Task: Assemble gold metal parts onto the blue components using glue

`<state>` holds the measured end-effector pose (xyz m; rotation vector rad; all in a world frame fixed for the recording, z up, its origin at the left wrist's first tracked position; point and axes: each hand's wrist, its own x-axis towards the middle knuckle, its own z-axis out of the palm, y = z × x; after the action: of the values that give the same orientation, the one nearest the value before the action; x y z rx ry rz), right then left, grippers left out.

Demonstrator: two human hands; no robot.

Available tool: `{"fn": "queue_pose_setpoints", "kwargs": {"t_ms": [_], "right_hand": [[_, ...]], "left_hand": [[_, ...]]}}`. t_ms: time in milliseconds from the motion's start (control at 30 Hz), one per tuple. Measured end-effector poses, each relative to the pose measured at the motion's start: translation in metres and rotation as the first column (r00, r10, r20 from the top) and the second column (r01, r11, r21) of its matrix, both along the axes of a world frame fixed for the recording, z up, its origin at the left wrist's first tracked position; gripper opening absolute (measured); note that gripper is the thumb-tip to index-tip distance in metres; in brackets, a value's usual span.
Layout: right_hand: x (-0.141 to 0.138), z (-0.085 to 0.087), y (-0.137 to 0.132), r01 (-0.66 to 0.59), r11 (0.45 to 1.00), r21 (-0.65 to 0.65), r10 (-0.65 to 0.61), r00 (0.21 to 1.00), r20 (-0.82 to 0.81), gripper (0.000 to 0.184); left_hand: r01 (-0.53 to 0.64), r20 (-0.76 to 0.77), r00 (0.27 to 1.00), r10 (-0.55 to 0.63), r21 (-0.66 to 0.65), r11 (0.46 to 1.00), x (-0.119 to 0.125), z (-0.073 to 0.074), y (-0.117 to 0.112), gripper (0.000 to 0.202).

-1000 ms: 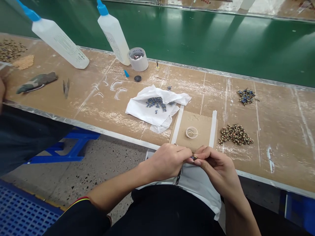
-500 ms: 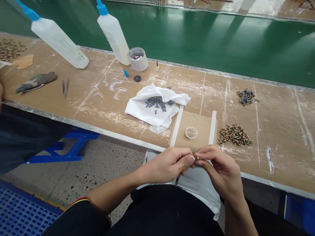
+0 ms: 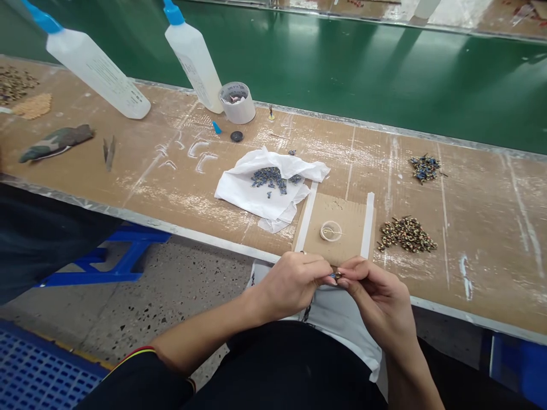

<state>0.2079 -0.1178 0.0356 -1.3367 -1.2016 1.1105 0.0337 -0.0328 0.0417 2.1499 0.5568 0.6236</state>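
Beside the desk [image 3: 487, 222], the left hand [image 3: 288, 285] and right hand [image 3: 382, 299] together pinch a small piece [image 3: 336, 275].
Its blue part has just become visible; the handling seems unfinished.

gap btwn piles [image 3: 407, 234], btls [image 3: 194, 65] block far L

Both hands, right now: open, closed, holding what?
Left hand: closed, pinching a small bluish piece.
Right hand: closed, pinching a small gold-toned bit; whether they're one piece, can't tell.
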Motion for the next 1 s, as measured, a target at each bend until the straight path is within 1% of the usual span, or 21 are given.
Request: {"fn": "queue_pose_setpoints", "kwargs": {"t_ms": [167,300,433,533,600,633,667,700,733,767,800,867,933,1000], "right_hand": [[0.006,0.006,0.004,-0.128,0.992,-0.003,0.128,0.989,0.074,0.018],[0.009,0.003,0.007,-0.188,0.982,-0.006,0.188,0.978,0.086,0.021],[0.003,-0.003,0.006,-0.156,0.987,-0.038,0.158,0.987,0.041,0.019],[0.003,-0.002,0.006,-0.112,0.992,-0.061,0.113,0.993,0.015,0.015],[0.013,0.001,0.01,-0.034,0.998,-0.052,0.039,0.996,0.081,0.012],[0.023,0.003,0.015,0.046,0.998,-0.034,-0.041,0.99,0.133,0.012],[0.036,0.005,0.021,0.16,0.987,-0.011,-0.155,0.97,0.189,0.012],[0.052,0.006,0.028,0.292,0.956,0.024,-0.289,0.927,0.238,0.014],[0.07,0.006,0.038,0.43,0.901,0.054,-0.427,0.861,0.276,0.017],[0.089,0.006,0.049,0.551,0.83,0.083,-0.547,0.777,0.31,0.021],[0.108,0.004,0.062,0.623,0.774,0.115,-0.621,0.71,0.333,0.025],[0.144,-0.002,0.088,0.682,0.723,0.114,-0.672,0.655,0.345,0.027],[0.17,-0.008,0.11,0.682,0.731,0.022,-0.643,0.677,0.358,0.029],[0.185,-0.012,0.125,0.67,0.742,-0.03,-0.614,0.696,0.372,0.033]], "left_hand": [[0.062,0.03,0.998,-0.062,-0.012,0.998,0.0,-0.005,0.0,0.025],[0.069,0.007,0.998,-0.069,-0.008,0.998,-0.001,-0.008,-0.004,0.025],[0.026,-0.057,0.998,-0.028,-0.045,0.999,-0.001,-0.006,-0.007,0.028],[0.003,-0.127,0.992,-0.015,-0.098,0.995,-0.003,0.0,-0.002,0.028],[-0.025,-0.17,0.985,0.003,-0.13,0.991,-0.007,0.004,0.007,0.025],[-0.059,-0.186,0.982,0.032,-0.14,0.988,-0.011,0.006,0.012,0.025],[-0.108,-0.196,0.978,0.078,-0.146,0.983,-0.016,0.007,0.018,0.027],[-0.164,-0.201,0.971,0.133,-0.148,0.975,-0.021,0.007,0.023,0.031],[-0.223,-0.206,0.96,0.191,-0.145,0.964,-0.027,0.006,0.027,0.035],[-0.275,-0.214,0.946,0.242,-0.14,0.951,-0.033,0.005,0.031,0.038],[-0.317,-0.225,0.932,0.283,-0.132,0.939,-0.039,0.003,0.034,0.04],[-0.367,-0.26,0.907,0.33,-0.108,0.924,-0.048,0.0,0.036,0.038],[-0.392,-0.303,0.886,0.351,-0.085,0.916,-0.053,-0.002,0.035,0.036],[-0.407,-0.333,0.87,0.364,-0.067,0.911,-0.055,-0.002,0.034,0.034]]}}
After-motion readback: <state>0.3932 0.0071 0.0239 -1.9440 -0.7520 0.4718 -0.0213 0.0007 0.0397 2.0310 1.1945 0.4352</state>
